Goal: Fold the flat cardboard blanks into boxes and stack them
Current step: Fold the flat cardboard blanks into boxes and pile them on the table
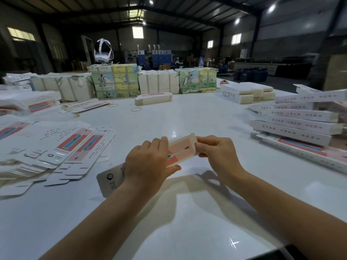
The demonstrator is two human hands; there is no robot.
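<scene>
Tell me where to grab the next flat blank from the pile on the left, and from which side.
Probably the top blank, by its near rounded end, coming from the right with the left hand. It lies flat on the fanned pile, and that end sticks out past the sheets beneath, so fingers could slip under it. Both hands now hold the box, the right hand at its far end.

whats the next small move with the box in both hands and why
Probably tuck the end flap shut. The left hand grips the box around its middle, the right hand pinches its far end, and folded boxes already lie stacked to the right.
</scene>
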